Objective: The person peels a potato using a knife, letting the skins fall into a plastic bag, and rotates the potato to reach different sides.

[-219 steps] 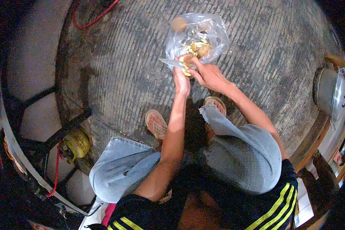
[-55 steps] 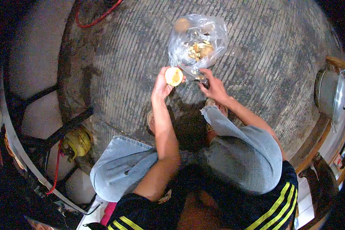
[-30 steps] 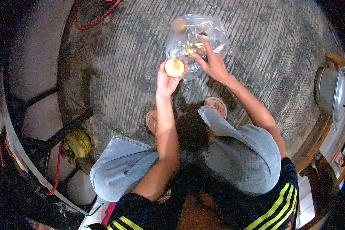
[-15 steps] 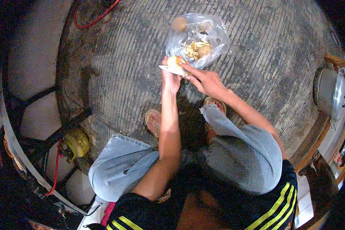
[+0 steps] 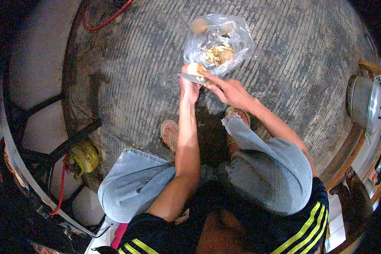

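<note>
My left hand (image 5: 189,88) is closed around a partly peeled, pale yellow potato (image 5: 194,69) near the top centre of the view. My right hand (image 5: 230,91) grips a knife, its fingers closed at the handle end and the index finger reaching to the potato. The knife blade (image 5: 190,78) lies along the near side of the potato, its tip pointing left. Just beyond both hands, a clear plastic bag (image 5: 240,42) rests on the floor with peelings (image 5: 216,53) and a brown unpeeled potato (image 5: 225,56) in it. The knife handle is mostly hidden by my fingers.
Striped, worn flooring (image 5: 135,84) surrounds the bag. A lidded metal pot (image 5: 359,99) stands at the right. At the left are a green gas cylinder (image 5: 85,157), dark metal bars and a red hose (image 5: 62,186). My sandalled feet are below the hands.
The knife blade has tilted and shifted slightly right, now looking darker than before. Both hands have moved only a little, with the potato still held.
</note>
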Tool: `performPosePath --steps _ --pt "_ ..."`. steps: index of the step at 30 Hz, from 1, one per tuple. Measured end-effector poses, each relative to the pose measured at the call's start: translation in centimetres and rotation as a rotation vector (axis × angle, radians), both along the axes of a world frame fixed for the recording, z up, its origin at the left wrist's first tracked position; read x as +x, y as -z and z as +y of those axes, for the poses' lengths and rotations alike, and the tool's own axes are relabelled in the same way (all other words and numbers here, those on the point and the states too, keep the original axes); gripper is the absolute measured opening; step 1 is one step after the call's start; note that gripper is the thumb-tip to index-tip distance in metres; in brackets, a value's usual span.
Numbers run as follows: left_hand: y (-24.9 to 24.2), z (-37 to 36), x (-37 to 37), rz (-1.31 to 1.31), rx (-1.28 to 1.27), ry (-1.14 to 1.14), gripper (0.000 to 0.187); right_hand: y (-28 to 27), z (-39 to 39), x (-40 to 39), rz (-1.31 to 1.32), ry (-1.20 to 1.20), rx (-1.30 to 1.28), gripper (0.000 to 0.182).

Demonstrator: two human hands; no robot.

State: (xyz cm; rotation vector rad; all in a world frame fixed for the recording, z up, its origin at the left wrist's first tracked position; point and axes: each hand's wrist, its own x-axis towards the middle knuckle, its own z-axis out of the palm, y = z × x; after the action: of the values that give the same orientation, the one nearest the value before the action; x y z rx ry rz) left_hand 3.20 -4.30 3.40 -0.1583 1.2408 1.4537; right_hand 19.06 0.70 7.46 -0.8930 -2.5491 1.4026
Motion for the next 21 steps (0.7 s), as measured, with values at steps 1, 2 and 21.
performPosePath --steps 1,2,21 --pt "0.2 -0.1 -0.1 0.015 0.007 0.019 0.043 -0.2 0.0 0.0 -0.035 -0.005 -0.011 0.048" --pt "0.4 -0.1 0.1 0.021 0.009 0.009 0.042 0.0 0.0 0.0 -0.008 0.006 -0.009 0.047" --pt "0.4 0.3 1.4 0.097 0.069 -0.022 0.04 1.3 -0.1 -0.4 0.077 0.086 0.036 0.043"
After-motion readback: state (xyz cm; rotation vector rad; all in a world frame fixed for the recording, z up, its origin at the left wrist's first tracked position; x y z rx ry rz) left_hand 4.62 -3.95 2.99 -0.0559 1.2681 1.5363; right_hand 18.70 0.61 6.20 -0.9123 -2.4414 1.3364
